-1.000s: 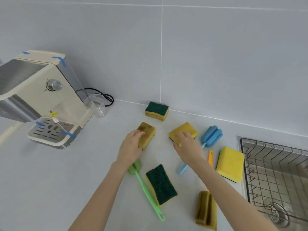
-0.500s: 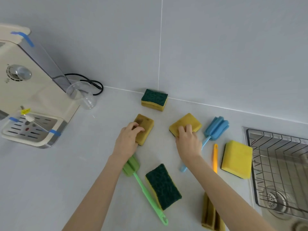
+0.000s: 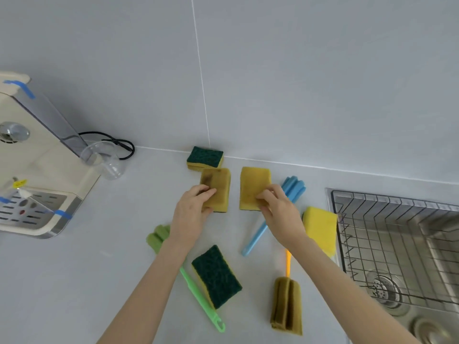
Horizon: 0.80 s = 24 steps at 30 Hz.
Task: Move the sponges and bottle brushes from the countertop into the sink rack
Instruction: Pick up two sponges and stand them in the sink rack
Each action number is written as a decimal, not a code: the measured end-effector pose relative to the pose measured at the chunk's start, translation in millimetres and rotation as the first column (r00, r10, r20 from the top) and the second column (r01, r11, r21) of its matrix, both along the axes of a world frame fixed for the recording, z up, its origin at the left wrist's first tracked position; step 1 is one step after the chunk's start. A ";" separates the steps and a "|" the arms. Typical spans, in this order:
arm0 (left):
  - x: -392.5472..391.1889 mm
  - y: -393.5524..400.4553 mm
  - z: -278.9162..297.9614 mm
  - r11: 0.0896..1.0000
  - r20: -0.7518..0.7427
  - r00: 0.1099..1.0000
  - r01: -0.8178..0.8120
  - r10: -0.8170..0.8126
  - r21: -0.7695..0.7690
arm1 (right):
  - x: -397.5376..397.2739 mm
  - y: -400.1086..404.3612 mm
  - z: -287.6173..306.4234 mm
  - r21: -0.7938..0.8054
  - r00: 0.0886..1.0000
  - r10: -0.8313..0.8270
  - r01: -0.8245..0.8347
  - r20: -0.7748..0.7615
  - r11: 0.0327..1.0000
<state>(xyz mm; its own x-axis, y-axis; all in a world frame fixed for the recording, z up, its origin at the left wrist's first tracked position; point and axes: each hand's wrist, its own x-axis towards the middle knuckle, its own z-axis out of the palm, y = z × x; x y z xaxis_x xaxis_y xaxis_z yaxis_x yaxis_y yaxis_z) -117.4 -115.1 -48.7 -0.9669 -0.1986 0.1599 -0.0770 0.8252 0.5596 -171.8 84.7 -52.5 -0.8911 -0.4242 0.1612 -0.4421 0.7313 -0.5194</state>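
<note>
My left hand [image 3: 191,214] grips a stained yellow sponge [image 3: 218,187] lifted off the counter. My right hand [image 3: 278,209] grips a second worn yellow sponge [image 3: 253,184] beside it. A green-topped sponge [image 3: 205,157] lies against the wall. Another green-topped sponge [image 3: 216,276] lies near my left forearm. A bright yellow sponge [image 3: 320,227] sits by the sink rack [image 3: 397,234]. On the counter lie a blue bottle brush [image 3: 293,189], a green bottle brush [image 3: 198,296] and an orange-handled brush with an olive head [image 3: 286,304].
A cream coffee machine [image 3: 37,170] with a drip tray stands at the left. A clear plastic cup [image 3: 109,160] and a black cable [image 3: 116,142] sit beside it. The steel sink [image 3: 434,244] with its drain is at the right. A tiled wall backs the counter.
Both hands have closed on their sponges and raised them from the counter, turning them upright. The view has shifted slightly.
</note>
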 end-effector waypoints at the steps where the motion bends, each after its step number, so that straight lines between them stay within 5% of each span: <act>1: 0.0 11.5 1.9 1.000 -0.007 1.000 0.007 -0.007 0.008 | 2.2 11.9 1.9 -0.016 1.000 0.000 0.000 0.000 1.000; 24: -49.6 329.0 -23.3 0.975 0.056 0.975 0.210 -0.214 0.074 | -8.6 309.6 -10.9 0.007 0.962 -0.268 0.268 0.048 0.963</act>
